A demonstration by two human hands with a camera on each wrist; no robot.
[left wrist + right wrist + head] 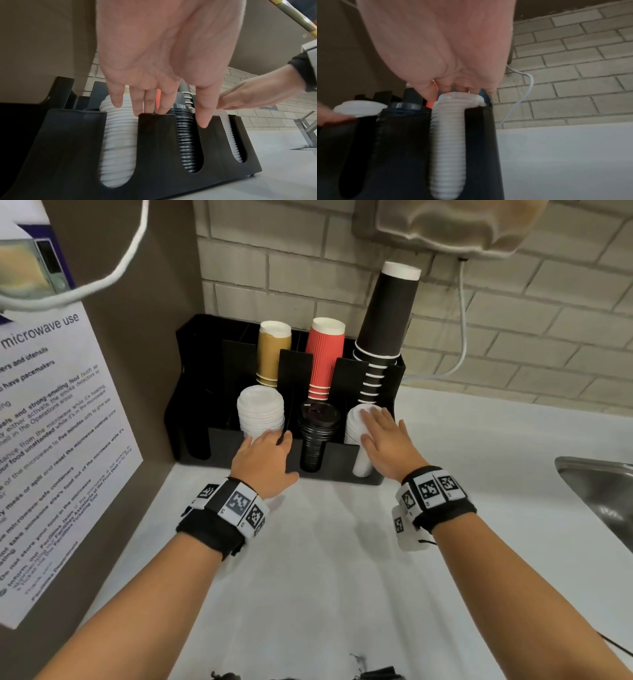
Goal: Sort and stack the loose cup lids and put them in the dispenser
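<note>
Lids already fill three front slots of the black dispenser (342,463): a wide white lid stack (260,409) at the left, a black lid stack (317,422) in the middle, and a narrower white stack (447,135) at the right. They look like thin moulded plastic, so I judge them light, springy and slick, liable to skew or pop apart if squeezed. They are best steadied by a flat press on the top lid, or lifted by the rim through the open slot front.

The right hand (385,436) lies with straight fingers, slightly spread, on top of the right stack. The left hand (263,460) hangs with relaxed, straight fingers over the dispenser's front edge by the wide stack, gripping nothing. Paper cups (323,354) stand behind, all on a pale counter (342,577).
</note>
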